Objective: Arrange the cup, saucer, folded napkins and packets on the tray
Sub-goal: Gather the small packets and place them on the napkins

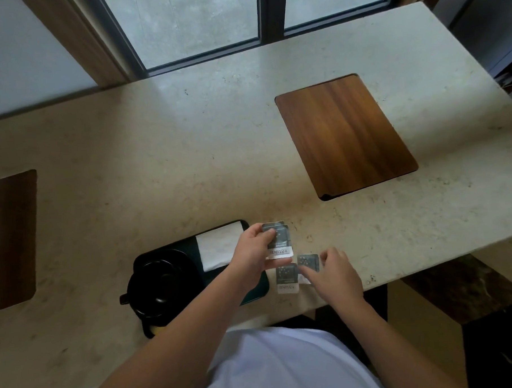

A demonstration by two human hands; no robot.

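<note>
A black tray (254, 293) lies near the table's front edge. On its left part a black cup (153, 289) stands on a black saucer (181, 264). A white folded napkin (219, 248) lies on the tray's far right part. My left hand (253, 257) holds a small stack of dark packets (278, 239) above the tray's right end. Two more packets lie on the table just right of the tray, one (287, 277) nearer me and one (308, 262) beside it. My right hand (339, 273) touches the right packet with its fingertips.
A wooden inset panel (344, 134) sits in the stone table (159, 157) to the far right, another (10, 236) at the left edge. A window runs behind the table. The table's front edge is close to my body.
</note>
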